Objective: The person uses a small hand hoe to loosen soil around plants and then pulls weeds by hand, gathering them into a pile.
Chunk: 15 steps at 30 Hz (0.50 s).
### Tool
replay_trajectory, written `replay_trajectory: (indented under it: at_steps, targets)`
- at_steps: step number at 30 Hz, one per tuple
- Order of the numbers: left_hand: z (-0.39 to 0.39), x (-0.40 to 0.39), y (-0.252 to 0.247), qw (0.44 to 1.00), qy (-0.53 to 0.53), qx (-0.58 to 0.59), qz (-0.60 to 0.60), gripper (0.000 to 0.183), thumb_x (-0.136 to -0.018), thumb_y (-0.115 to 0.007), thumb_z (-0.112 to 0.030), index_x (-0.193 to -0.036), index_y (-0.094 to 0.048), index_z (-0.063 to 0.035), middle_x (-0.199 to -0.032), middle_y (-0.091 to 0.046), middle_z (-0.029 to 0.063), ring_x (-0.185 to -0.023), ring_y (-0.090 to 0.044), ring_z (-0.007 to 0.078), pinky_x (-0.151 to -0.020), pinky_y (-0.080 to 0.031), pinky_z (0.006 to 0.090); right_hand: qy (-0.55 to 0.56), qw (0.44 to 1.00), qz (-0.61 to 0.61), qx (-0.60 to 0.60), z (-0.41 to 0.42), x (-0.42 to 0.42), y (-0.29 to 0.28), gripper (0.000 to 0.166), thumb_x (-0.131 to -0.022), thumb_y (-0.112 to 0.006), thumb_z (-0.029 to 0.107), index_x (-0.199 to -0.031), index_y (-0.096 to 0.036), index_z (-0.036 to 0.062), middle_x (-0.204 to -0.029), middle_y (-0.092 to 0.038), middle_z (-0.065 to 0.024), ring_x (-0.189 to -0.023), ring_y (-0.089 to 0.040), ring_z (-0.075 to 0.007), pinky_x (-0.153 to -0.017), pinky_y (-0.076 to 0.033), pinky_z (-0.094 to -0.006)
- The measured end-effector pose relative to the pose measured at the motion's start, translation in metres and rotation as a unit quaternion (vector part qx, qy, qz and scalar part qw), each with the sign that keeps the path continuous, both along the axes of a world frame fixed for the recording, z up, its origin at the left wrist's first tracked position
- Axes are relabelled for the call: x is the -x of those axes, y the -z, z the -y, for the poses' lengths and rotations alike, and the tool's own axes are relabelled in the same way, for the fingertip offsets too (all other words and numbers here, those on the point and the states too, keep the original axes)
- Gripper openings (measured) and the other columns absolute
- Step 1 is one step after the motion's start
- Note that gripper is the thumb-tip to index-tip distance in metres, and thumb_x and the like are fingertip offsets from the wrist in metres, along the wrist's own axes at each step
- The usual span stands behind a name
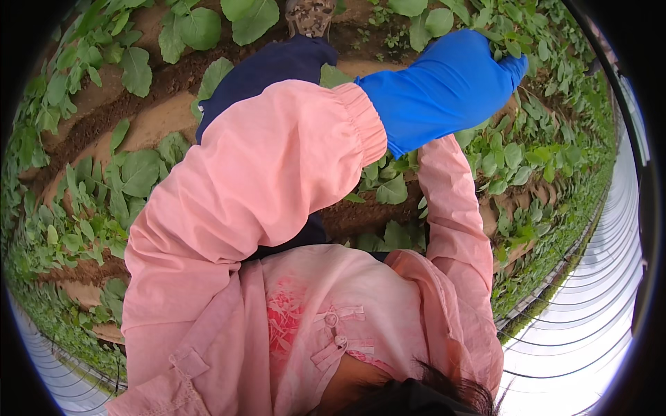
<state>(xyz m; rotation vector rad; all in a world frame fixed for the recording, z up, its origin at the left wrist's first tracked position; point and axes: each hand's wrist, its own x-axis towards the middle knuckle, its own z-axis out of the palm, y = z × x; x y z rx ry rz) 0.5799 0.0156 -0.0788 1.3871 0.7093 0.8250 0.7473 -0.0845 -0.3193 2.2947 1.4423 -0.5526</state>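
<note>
My left hand (458, 78), in a blue glove, reaches across to the upper right among green leafy plants (512, 44). Leaves show just beyond its fingers. I cannot tell whether the fingers grip a stem or leaf. The left arm's pink sleeve (281, 161) ends in a gathered cuff over the glove. My right arm, in a pink sleeve (455, 203), runs up behind the blue glove, which hides the right hand. Broad-leaved plants (393, 190) grow in the soil between the two arms.
Rows of leafy plants (140, 171) run across brown soil (151, 122) on both sides. My trouser leg (265, 73) and camouflage-patterned shoe (311, 18) are between plants. A greenhouse wall of translucent film with curved ribs (577, 291) rises at the right.
</note>
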Motion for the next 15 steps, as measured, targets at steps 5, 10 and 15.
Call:
replay_trajectory:
  at_steps: [5,10,15]
  targets:
    - [-0.001,0.0,0.002,0.999,0.031,0.009,-0.019,0.041,-0.081,-0.055,-0.04,-0.069,-0.061,-0.0012,-0.058,-0.057,0.0181,-0.056,-0.058,0.0356,-0.052,-0.046,0.042,0.0,1.0,0.0,0.01,0.007,-0.001,0.001,0.031,-0.081,-0.047,0.022,-0.108,-0.056,0.0099,-0.108,-0.057,-0.0178,-0.093,-0.056,-0.036,-0.076,-0.046,-0.0448]
    - [-0.001,-0.001,0.001,0.999,0.03,0.015,-0.043,0.044,-0.08,-0.056,-0.042,-0.066,-0.06,-0.0001,-0.057,-0.057,0.0187,-0.055,-0.057,0.0353,-0.051,-0.046,0.0421,-0.006,1.0,-0.001,0.012,0.009,0.003,0.003,0.031,-0.082,-0.046,0.023,-0.108,-0.056,0.0103,-0.108,-0.057,-0.0179,-0.092,-0.056,-0.0362,-0.076,-0.046,-0.0448]
    - [0.0,-0.007,0.002,0.998,0.017,0.006,-0.058,0.047,-0.079,-0.056,-0.043,-0.064,-0.059,0.001,-0.056,-0.056,0.0192,-0.055,-0.057,0.0349,-0.051,-0.046,0.0416,-0.002,1.0,-0.002,0.012,0.016,0.001,0.002,0.031,-0.082,-0.046,0.025,-0.108,-0.056,0.0107,-0.108,-0.057,-0.018,-0.092,-0.057,-0.0363,-0.076,-0.046,-0.0448]
